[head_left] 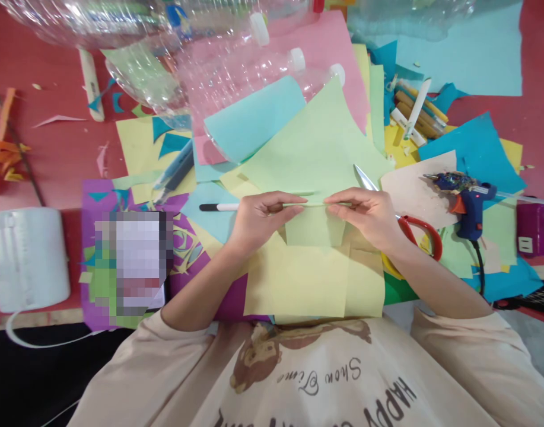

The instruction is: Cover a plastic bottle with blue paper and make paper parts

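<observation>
My left hand [265, 216] and my right hand [365, 213] face each other in the middle of the view. Between them, both pinch the ends of a thin strip of light green paper [316, 204], which runs straight across. A small green paper piece [314, 231] shows just below the strip. Under my hands lie a large light green sheet [316, 142] and yellow paper [314, 281]. A white marker with a black cap [209, 207] pokes out beside my left hand. Scissors with red and yellow handles [432, 240] lie partly beneath my right forearm.
A blue hot glue gun [471, 210] rests at the right. Clear plastic bottles [249, 68] lie at the top. Loose markers [416, 112] are at the upper right. On the left are a phone [138, 249], a white case [29, 258] and paper scraps.
</observation>
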{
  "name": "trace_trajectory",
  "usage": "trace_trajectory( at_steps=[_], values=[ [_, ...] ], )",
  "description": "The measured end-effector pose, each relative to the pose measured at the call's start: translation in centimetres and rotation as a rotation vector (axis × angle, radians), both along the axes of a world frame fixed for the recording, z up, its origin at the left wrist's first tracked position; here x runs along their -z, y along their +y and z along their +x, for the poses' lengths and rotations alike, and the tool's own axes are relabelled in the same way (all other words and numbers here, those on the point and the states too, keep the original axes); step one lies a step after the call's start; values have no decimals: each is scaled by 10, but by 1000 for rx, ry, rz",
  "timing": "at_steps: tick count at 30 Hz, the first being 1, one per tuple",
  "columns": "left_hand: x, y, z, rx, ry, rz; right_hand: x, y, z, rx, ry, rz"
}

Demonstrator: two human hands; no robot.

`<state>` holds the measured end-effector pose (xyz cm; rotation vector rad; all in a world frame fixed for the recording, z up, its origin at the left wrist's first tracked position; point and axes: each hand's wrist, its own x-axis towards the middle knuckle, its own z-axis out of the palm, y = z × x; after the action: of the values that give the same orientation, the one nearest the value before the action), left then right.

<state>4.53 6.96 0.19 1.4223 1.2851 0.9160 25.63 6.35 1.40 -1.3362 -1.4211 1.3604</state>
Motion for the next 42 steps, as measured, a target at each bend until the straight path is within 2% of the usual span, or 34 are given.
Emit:
trace_trajectory(
  at_steps=[9, 15, 23, 30, 42],
  values=[
    [2, 2, 1, -29, 35, 35, -2, -1, 0, 5, -23, -28],
    [-1, 0, 0, 13, 19, 61, -2, 1, 1, -41, 37, -58],
    [-3, 0, -3, -14, 93, 106, -1, 2, 1, -54, 36, -70],
    [-1, -1, 1, 116, 37, 53, 1, 1, 2, -97, 35, -66],
    [2, 0, -2, 134, 89, 78, 2, 2, 2, -116, 85, -73]
  ],
)
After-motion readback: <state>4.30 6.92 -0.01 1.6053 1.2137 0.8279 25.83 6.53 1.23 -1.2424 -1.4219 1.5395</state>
